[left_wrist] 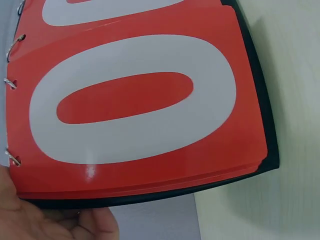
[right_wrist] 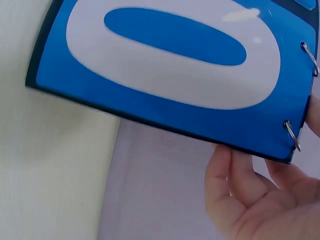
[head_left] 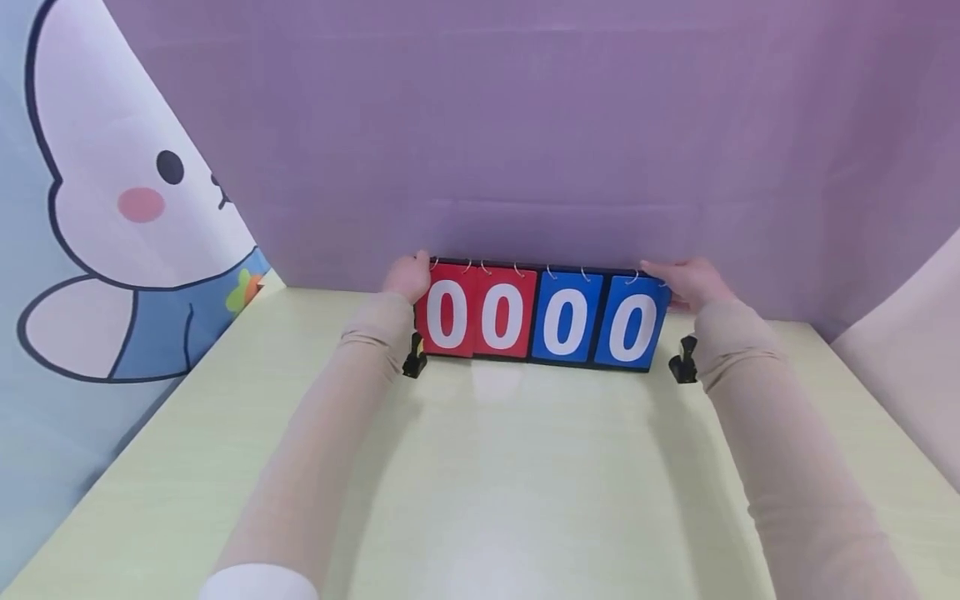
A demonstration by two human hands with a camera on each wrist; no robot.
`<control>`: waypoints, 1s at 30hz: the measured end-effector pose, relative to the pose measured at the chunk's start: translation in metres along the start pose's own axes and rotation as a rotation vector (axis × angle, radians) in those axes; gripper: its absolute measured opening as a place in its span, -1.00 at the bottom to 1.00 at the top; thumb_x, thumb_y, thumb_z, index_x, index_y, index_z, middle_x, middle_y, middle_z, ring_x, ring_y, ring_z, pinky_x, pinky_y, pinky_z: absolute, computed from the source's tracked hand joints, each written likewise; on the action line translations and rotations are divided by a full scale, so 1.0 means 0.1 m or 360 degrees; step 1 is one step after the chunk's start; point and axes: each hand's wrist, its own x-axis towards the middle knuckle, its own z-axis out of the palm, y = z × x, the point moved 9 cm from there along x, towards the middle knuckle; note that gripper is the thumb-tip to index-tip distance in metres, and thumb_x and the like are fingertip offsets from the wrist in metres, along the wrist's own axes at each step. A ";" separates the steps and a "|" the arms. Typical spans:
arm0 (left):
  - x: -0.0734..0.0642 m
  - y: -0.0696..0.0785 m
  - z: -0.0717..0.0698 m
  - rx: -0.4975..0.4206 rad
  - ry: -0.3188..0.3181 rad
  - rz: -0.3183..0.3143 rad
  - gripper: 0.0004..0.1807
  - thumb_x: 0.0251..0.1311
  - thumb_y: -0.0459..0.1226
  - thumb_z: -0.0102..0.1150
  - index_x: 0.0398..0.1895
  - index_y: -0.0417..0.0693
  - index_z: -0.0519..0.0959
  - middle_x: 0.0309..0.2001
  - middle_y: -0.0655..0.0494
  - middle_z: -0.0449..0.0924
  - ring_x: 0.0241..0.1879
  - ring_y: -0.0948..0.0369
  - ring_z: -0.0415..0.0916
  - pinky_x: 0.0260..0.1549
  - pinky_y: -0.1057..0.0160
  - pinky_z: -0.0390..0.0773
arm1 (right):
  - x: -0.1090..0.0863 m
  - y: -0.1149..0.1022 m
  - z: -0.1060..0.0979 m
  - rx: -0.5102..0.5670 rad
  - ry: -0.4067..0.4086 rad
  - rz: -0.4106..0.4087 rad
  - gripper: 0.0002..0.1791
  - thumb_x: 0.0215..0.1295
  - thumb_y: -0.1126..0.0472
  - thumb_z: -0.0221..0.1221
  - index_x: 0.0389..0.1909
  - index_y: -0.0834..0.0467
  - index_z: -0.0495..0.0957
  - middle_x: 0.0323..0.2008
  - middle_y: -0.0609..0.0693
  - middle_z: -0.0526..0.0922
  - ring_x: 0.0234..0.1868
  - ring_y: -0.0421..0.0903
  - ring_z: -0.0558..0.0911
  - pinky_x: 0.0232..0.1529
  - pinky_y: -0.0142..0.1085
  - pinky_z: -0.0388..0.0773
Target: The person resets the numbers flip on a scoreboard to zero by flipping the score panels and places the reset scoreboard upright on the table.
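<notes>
A flip scoreboard (head_left: 536,317) stands at the back of the table, leaning slightly back. Two red cards and two blue cards hang from its top on metal rings, each showing a white 0. My left hand (head_left: 407,277) grips its upper left corner, beside the outer red card (left_wrist: 125,175). At the upper right corner my right hand (head_left: 696,282) holds the board next to the outer blue card (right_wrist: 165,112). Fingers (right_wrist: 240,175) of the right hand reach behind the black backing in the right wrist view. The board's rear side is hidden.
The pale table (head_left: 495,483) extends in front of the board. A purple cloth (head_left: 510,125) hangs behind it. To the left is a light-blue cloth with a cartoon figure (head_left: 112,208). Small black devices (head_left: 683,362) sit at both wrists.
</notes>
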 end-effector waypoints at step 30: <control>0.06 -0.14 0.04 -0.0333 -0.0004 -0.0102 -0.13 0.36 0.25 -0.68 0.34 -0.24 0.23 0.22 -0.22 0.31 0.18 -0.08 0.31 0.24 0.05 0.29 | 0.11 0.11 0.05 0.0153 0.0215 -0.0189 0.04 0.28 -0.42 -0.22 0.45 0.32 -0.17 0.42 0.36 0.03 0.33 0.30 0.26 0.35 0.09 0.18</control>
